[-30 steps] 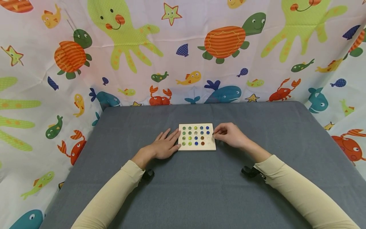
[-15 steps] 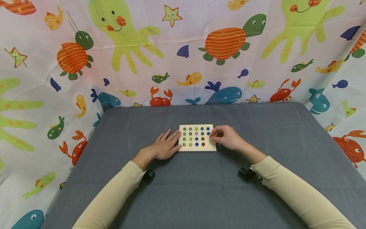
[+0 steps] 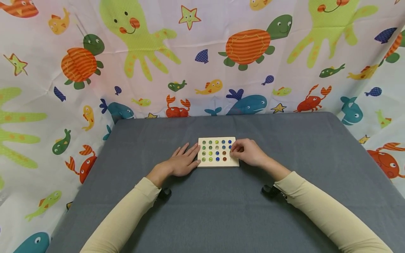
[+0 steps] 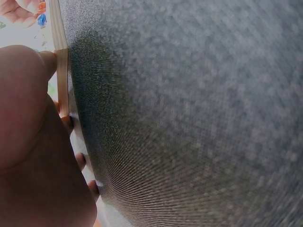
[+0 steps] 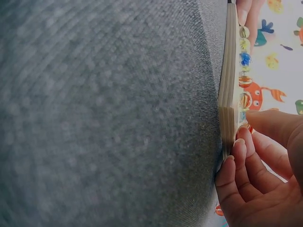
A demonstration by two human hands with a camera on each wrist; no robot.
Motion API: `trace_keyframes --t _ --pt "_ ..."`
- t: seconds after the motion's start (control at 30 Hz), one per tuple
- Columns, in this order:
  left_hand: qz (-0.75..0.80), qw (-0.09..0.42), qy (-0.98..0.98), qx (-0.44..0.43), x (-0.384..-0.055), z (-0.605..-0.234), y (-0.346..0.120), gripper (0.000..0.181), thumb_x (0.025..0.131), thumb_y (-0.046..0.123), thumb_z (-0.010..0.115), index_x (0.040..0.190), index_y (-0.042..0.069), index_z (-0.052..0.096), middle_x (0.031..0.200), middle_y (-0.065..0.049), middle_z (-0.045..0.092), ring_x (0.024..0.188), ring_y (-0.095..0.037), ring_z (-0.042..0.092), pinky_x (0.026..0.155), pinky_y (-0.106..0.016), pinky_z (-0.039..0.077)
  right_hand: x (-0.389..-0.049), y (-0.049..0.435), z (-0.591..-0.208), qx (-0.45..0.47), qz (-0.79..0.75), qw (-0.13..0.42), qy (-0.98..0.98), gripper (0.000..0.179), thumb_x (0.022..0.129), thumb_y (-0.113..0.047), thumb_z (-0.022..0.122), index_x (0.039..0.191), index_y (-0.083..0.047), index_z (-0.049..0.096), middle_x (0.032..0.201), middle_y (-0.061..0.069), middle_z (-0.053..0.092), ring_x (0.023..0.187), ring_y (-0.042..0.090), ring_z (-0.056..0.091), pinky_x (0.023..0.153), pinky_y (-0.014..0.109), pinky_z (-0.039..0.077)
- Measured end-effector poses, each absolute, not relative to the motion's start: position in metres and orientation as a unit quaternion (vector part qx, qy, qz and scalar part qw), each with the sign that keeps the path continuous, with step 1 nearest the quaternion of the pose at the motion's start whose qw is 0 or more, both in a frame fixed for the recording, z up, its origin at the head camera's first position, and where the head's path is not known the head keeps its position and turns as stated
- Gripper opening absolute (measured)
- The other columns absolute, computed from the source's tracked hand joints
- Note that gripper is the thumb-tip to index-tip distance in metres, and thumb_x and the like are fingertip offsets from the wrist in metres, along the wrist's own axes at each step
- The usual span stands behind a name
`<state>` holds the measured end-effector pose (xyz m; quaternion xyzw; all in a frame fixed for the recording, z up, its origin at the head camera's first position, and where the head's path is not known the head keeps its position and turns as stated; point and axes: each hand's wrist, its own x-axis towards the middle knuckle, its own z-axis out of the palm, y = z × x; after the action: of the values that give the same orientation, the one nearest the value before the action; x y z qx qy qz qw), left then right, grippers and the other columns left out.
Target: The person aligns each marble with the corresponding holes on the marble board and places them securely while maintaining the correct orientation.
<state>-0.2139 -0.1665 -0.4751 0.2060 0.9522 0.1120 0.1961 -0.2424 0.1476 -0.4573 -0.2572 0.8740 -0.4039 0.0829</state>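
Observation:
A pale wooden board (image 3: 218,164) lies flat, with rows of glass marbles in green, yellow, blue and brownish red. My left hand (image 3: 181,164) rests on the table at its left side, fingers spread, with fingertips and thumb touching the board's edge. Over the right-hand column my right hand (image 3: 250,153) pinches a marble between thumb and forefinger. In the right wrist view only a reddish bit of this held marble (image 5: 250,128) shows; the fingers hide the rest. A clear marble with orange streaks (image 5: 245,100) sits by the near right corner.
Grey cloth (image 3: 202,218) covers the table around the board. Behind it and along both sides hangs a white curtain (image 3: 196,35) printed with sea animals. A black strap (image 3: 270,190) is on the right wrist, another strap (image 3: 164,193) on the left.
My right hand has moved left, from the board's right edge to over its right-hand column, still pinching the marble. The left hand and the board have stayed in place.

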Motion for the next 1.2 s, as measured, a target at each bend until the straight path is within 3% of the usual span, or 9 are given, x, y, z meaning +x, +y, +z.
trace_keyframes --t 0.5,0.87,1.2 --pt "0.106 0.199 0.952 0.209 -0.215 -0.476 -0.166 0.07 0.109 0.055 0.031 0.166 0.028 0.0 0.172 0.01 -0.003 0.158 -0.026 -0.009 0.124 -0.054 -0.004 -0.241 0.151 -0.454 -0.271 -0.38 0.073 0.881 0.009 0.094 -0.009 0.073 0.101 -0.002 0.074 0.086 0.003 0.069 0.074 0.015 0.059 0.067 0.031 0.049" --pt "0.112 0.199 0.952 0.204 -0.213 -0.469 -0.165 0.07 0.109 0.055 0.032 0.166 0.027 0.001 0.172 0.009 -0.002 0.158 -0.026 -0.009 0.125 -0.054 -0.004 -0.251 0.189 -0.434 -0.263 -0.306 -0.044 0.914 0.023 0.094 -0.007 0.073 0.114 0.004 0.071 0.101 0.017 0.067 0.085 0.028 0.063 0.075 0.046 0.052" --pt "0.115 0.192 0.95 0.216 -0.209 -0.463 -0.164 0.07 0.11 0.053 0.031 0.167 0.022 0.003 0.173 0.005 0.001 0.158 -0.03 -0.007 0.124 -0.055 -0.003 -0.272 0.197 -0.441 -0.249 -0.287 0.043 0.924 0.037 0.095 -0.012 0.073 0.125 0.008 0.064 0.109 0.021 0.068 0.083 0.025 0.06 0.074 0.043 0.049"
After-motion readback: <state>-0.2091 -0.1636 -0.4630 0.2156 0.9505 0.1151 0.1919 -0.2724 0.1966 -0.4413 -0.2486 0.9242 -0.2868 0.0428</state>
